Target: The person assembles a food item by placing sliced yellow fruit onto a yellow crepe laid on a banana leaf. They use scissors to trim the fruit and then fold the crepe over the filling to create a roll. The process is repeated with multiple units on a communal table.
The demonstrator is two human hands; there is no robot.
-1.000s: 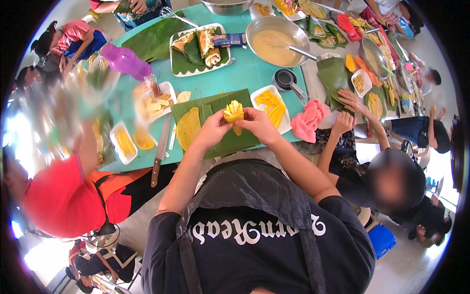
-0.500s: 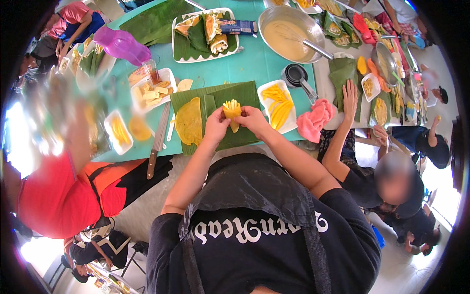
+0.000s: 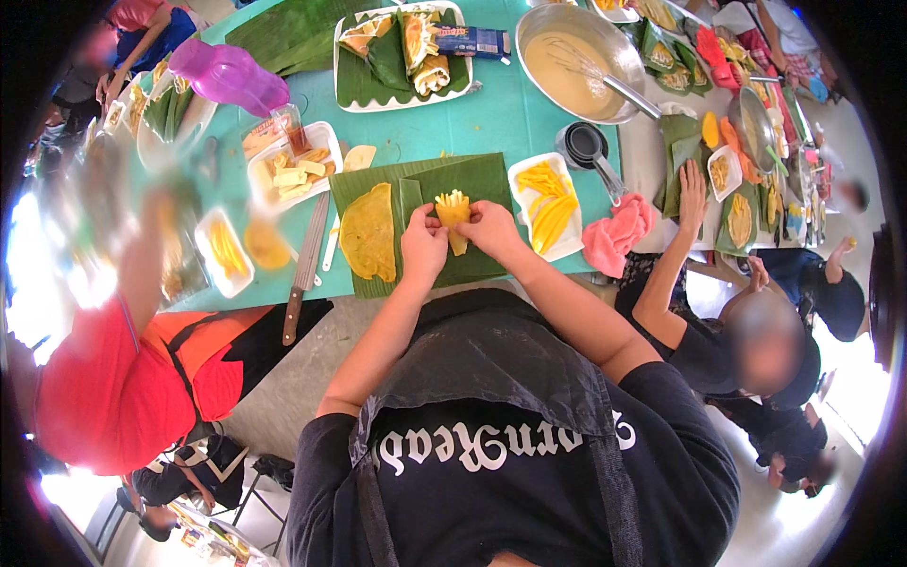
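Right now you pinch a yellow rolled wrapper stuffed with yellow strips between your left hand and right hand above the green banana leaf, mid-roll; next, I judge, tuck the near end tight.

A long table under a turquoise cover runs across the upper part of the view. Below its near edge lies a pale grey concrete floor. Bright daylight washes out the far left and lower right edges.
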